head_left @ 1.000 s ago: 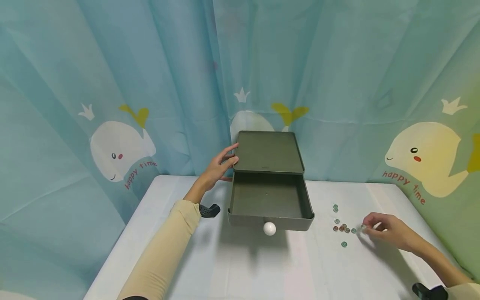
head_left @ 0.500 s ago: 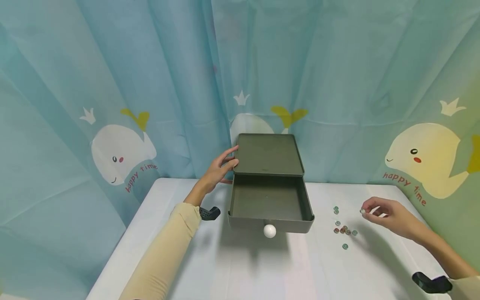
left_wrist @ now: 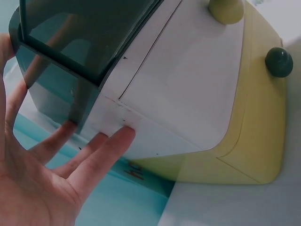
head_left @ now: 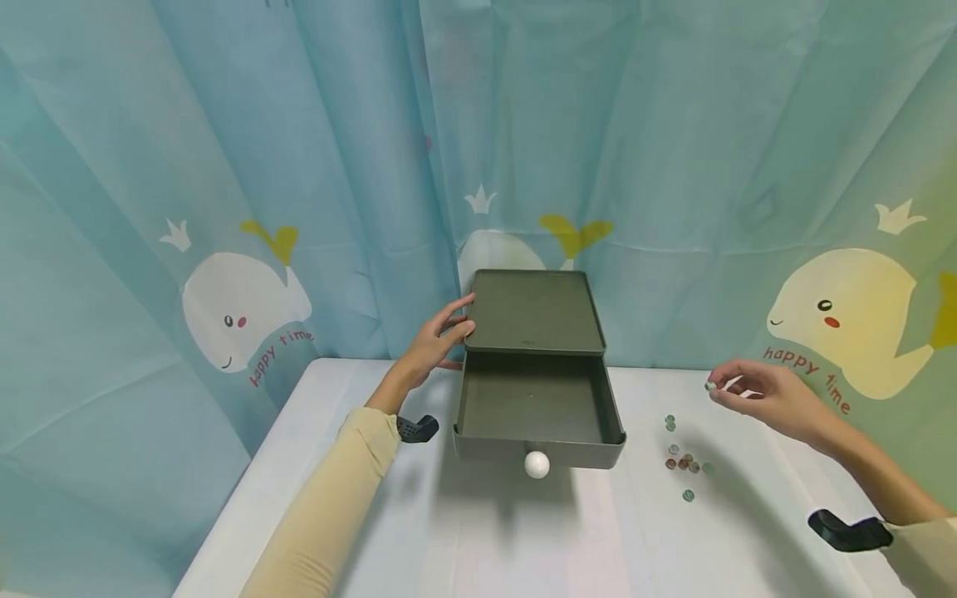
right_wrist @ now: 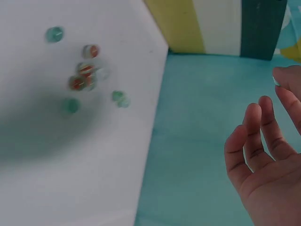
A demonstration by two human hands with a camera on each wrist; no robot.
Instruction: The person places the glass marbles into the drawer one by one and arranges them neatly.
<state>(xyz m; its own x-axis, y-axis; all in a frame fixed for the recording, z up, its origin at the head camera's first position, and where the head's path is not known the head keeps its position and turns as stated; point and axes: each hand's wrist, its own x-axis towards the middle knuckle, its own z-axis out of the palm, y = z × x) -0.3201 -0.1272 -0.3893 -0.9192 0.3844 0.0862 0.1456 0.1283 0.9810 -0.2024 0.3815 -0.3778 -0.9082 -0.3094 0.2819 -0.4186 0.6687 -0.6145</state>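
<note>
A small drawer unit stands at the table's middle, its dark green top point(head_left: 534, 311) facing up and its top drawer point(head_left: 531, 407) pulled out by a white knob point(head_left: 537, 464). My left hand point(head_left: 429, 342) rests against the unit's left side, fingers spread; in the left wrist view its fingertips touch the dark green tier and the white tier point(left_wrist: 183, 84). Raised over the table's right side, my right hand point(head_left: 777, 403) pinches a small glass marble point(head_left: 709, 386) between thumb and forefinger. The other fingers of this hand point(right_wrist: 273, 174) are loosely bent. Several marbles point(head_left: 684, 463) lie on the table below.
A yellow bottom tier point(left_wrist: 263, 117) with a dark green knob point(left_wrist: 279, 62) lies under the white tier. Behind the white table point(head_left: 389, 515) hangs a blue curtain point(head_left: 359, 166) printed with whales. The loose marbles lie right of the drawer unit, green and reddish ones together.
My right hand has lifted the marble off the table beside the others and moved it up, farther back and slightly left. The left hand and the drawer stay put.
</note>
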